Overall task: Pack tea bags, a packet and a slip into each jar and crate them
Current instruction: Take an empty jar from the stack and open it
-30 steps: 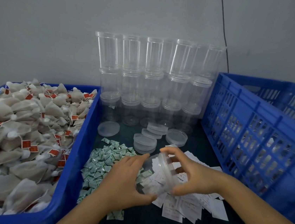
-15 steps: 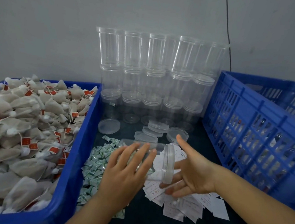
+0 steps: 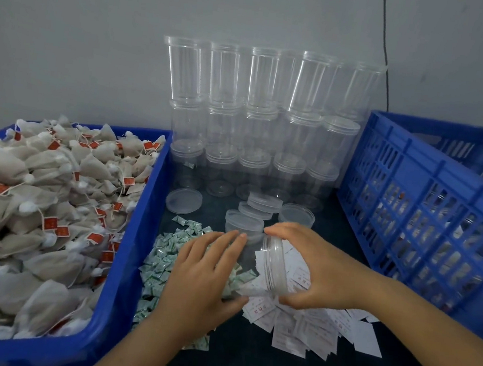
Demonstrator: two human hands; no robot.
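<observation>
Clear jar (image 3: 257, 270) on its side, held above slips (image 3: 302, 325) and green packets (image 3: 162, 261) mid-tabletop: left hand (image 3: 205, 281) fingers together over its body, hiding most of it, right hand (image 3: 314, 272) curled round the lidded end; crate (image 3: 432, 186) cut off right

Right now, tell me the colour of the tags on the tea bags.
Red-orange tags on the tea bags, clearest in the head view.

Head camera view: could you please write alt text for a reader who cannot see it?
Two hands hold a clear jar on its side above piled paper slips and small green packets: the left hand on its body, the right hand at its mouth. A blue bin of tea bags stands left, stacked empty jars behind, a blue crate right.
</observation>
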